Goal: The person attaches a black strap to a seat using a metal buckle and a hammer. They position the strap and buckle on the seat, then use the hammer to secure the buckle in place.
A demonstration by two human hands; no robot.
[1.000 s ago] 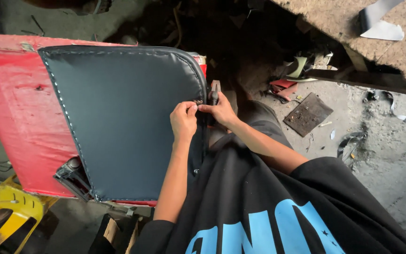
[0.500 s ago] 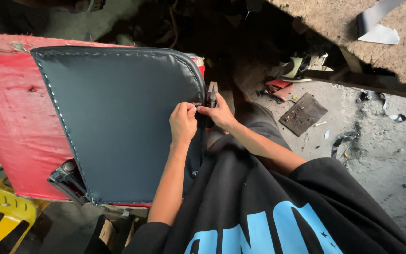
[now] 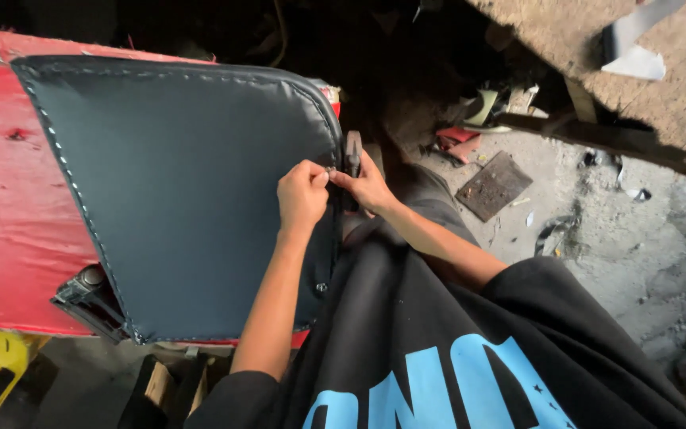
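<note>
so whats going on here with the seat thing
A person is working at the right edge of a dark grey vinyl cover stretched over a red panel. The left hand pinches the cover's stitched edge, while the right hand holds a dark tool against that edge, both hands nearly touching. A flat metal plate and scraps lie on the concrete floor beyond.
</note>
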